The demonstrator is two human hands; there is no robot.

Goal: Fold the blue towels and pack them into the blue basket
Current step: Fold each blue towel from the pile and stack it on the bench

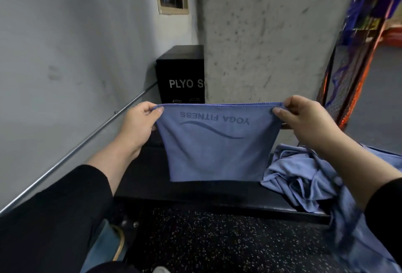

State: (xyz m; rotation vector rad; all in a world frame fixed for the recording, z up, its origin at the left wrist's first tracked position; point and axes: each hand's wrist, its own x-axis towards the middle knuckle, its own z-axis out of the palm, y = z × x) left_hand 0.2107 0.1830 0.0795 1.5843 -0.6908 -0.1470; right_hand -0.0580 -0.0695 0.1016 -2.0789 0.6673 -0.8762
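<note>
1. Status: the left hand (139, 120) and right hand (304, 118) each pinch a top corner of the blue microfibre towel printed YOGA FITNESS (215, 148), which hangs taut above the low black table (195, 194).
2. Keep the top edge level and corners aligned before folding.
3. Lower it flat, left of the crumpled pile of blue towels (304, 177).
4. Blue basket: not identifiable.
</note>
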